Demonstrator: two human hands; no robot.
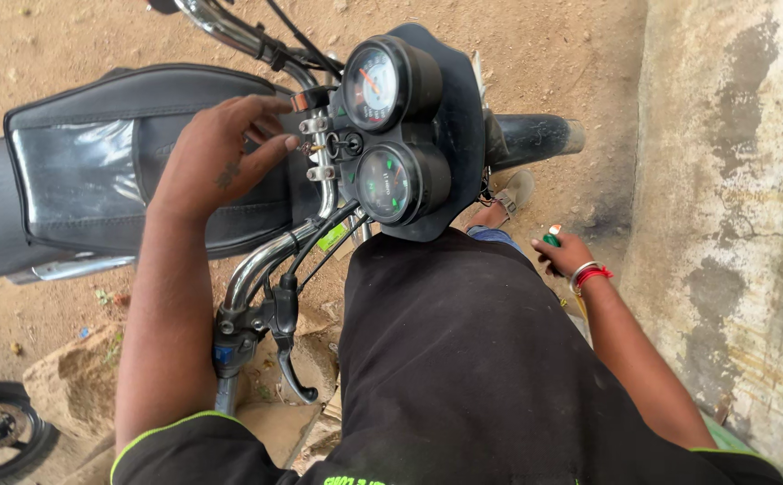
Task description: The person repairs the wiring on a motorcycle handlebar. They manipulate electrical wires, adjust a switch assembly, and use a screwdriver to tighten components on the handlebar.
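Head cam, looking straight down over a motorcycle parked on dirt. The person's left hand (221, 157) is up at the handlebar clamp (317, 144), fingers loosely curled — thumb and fingertips touching the small bolts just beside the ignition keyhole (348, 142), not clenched around anything. Right next to it sit the two round gauges (391, 135), stacked one above the other. The right hand (567, 254) hangs low beside the front fender (535, 136), wrapped around a small green-handled tool (551, 239) — can't tell what kind. Red and silver bangles (589, 275) on that wrist. Clutch lever (291, 359) sticks down near the body; concrete wall (733, 207) on the right.
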